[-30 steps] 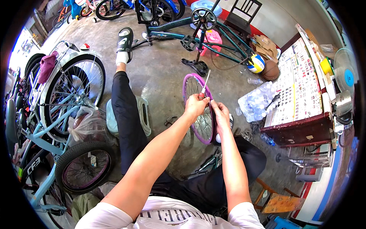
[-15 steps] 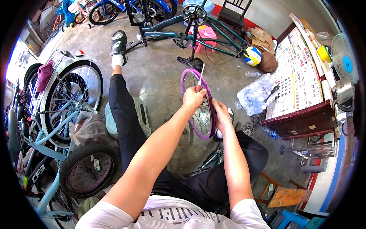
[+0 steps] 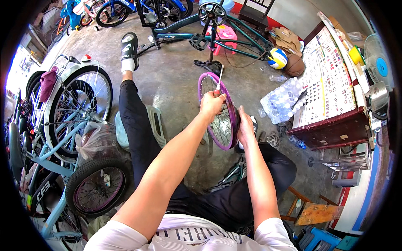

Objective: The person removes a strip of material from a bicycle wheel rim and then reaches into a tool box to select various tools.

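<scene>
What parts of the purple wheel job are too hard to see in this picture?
Head view:
- Screwdriver tip: too thin and small to tell what it touches.
- Left hand hides the screwdriver's handle.
- Right hand covers part of the purple wheel rim.
- The wheel's hub: blurred among spokes.

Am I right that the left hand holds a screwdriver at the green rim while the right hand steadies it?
Not quite: the rim is purple, not green, as the head view shows. The left hand does hold the screwdriver at it, and the right hand steadies it.
</scene>
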Action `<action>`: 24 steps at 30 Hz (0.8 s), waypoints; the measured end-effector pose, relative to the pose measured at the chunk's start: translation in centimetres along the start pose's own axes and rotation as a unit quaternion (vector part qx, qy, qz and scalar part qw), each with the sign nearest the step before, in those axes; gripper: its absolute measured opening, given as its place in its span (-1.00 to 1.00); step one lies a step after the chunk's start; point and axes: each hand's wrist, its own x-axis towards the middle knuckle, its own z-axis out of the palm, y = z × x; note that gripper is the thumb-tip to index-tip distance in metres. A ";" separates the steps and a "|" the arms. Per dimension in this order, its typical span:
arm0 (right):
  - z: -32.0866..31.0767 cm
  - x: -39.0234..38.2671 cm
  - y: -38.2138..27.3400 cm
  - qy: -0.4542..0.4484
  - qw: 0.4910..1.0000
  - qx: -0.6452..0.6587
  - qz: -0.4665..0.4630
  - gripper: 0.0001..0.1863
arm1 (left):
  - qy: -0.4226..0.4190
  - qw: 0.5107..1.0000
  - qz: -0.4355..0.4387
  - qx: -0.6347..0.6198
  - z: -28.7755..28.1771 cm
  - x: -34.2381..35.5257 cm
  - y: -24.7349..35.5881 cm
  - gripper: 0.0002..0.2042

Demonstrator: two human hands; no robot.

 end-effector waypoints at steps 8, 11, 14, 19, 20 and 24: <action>-0.4 0.5 1.8 0.008 0.999 -0.015 -0.050 -0.60 | 0.005 1.000 0.004 -0.014 -0.2 0.8 0.5 -0.76; -1.5 0.4 2.0 0.034 0.999 -0.013 -0.023 -0.56 | 0.018 1.000 0.015 -0.018 -0.7 1.3 0.6 -0.78; -3.0 -0.1 2.2 0.011 0.998 -0.060 -0.007 -0.53 | 0.017 1.000 0.011 -0.016 -1.7 1.6 1.4 -0.78; -3.1 -1.1 3.2 -0.002 0.992 -0.122 -0.041 -0.59 | 0.020 1.000 0.001 -0.020 -2.9 1.7 2.2 -0.77; -3.3 -1.2 3.3 0.007 0.991 -0.118 -0.055 -0.60 | 0.018 1.000 0.001 -0.014 -2.9 1.6 2.3 -0.77; -3.6 -0.9 2.6 0.047 0.995 -0.072 -0.048 -0.72 | 0.005 1.000 -0.003 -0.016 -3.0 2.0 2.3 -0.78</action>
